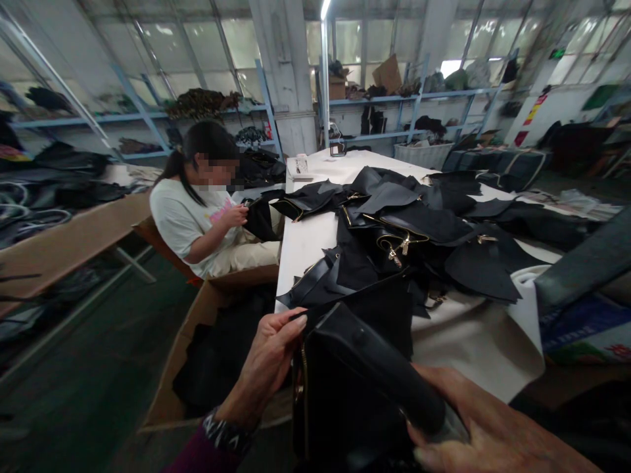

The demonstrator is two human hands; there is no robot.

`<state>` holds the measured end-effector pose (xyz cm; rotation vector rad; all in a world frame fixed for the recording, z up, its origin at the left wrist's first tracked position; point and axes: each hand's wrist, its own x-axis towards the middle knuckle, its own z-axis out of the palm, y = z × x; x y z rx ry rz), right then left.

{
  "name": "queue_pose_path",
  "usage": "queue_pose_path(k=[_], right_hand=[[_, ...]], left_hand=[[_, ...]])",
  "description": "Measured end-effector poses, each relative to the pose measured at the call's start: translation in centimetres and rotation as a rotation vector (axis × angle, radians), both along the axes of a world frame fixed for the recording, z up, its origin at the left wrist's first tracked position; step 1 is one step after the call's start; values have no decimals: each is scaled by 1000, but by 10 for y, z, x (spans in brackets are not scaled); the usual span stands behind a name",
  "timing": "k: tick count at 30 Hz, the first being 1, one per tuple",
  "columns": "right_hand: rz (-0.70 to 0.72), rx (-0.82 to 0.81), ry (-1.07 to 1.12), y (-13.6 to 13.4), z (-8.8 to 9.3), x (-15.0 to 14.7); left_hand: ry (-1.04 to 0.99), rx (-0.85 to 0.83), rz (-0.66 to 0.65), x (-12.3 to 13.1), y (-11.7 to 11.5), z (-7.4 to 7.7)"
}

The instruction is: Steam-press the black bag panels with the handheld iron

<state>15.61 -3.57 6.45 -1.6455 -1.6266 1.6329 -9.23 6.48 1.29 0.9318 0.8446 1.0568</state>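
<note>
Low in front of me, both my hands hold a black leather bag piece [340, 407] with a gold zipper [304, 374] along its left side. My left hand [263, 361] is closed, pinching the top left edge of the piece between thumb and fingers. My right hand [493, 424] grips its lower right part, where a smooth, glossy section is rolled or folded over; the fingers beneath are partly hidden. Just beyond, a pile of black bag pieces [414, 217] with gold zippers and metal fittings [394, 253] covers much of the white table [308, 246].
Across the table's left corner a seated person [182, 210] works on a black piece. Between us on the floor stands a cardboard box [167, 387] holding black material. A grey beam [586, 256] slants in at right. Loaded blue shelves [374, 100] line the back wall.
</note>
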Motion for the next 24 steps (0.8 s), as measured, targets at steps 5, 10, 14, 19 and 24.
queue_pose_path(k=[5,10,14,19,24], right_hand=[[-8,90,15,14,5,-11],[-72,115,-210,2,13,4],[56,91,-176,-8,9,7],[77,218,-10,10,3,-9],[-58,174,67,8,9,16]], left_hand=[[-19,-12,-21,13,-11,-10],[-123,-66,142,14,-7,-14],[-96,-40,88,20,-13,-10],[-80,-52,27,29,-24,-14],[-146,-210,250,22,-8,-24]])
